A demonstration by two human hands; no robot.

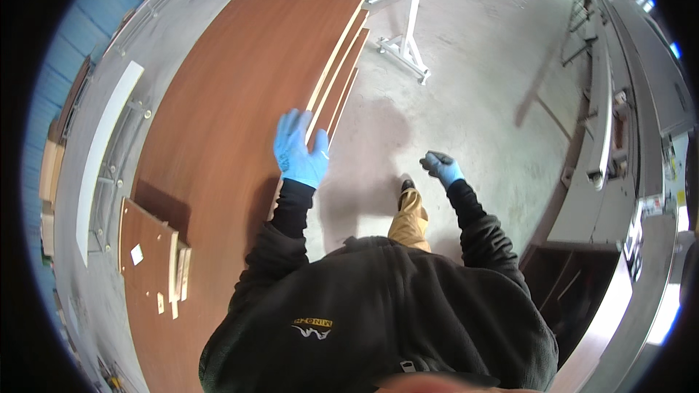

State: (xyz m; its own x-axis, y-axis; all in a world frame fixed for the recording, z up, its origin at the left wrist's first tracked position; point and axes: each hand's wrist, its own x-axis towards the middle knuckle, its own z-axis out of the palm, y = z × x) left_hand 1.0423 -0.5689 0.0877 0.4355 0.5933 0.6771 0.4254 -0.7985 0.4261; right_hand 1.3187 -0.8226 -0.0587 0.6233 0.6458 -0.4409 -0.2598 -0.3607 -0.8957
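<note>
Head view: my left hand (300, 151) lies open-palmed on the brown panel stack's (240, 102) near edge, right hand (442, 167) loosely curled, empty, well right of it; next needs an edge grip.

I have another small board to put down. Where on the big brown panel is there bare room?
The brown panel is bare from the left hand up to its far end. Crowded spots: the small boards near its lower left, and the stepped panel edges along its right side.

Left hand (299, 151) flat, fingers spread; right hand (442, 167) curled
</note>
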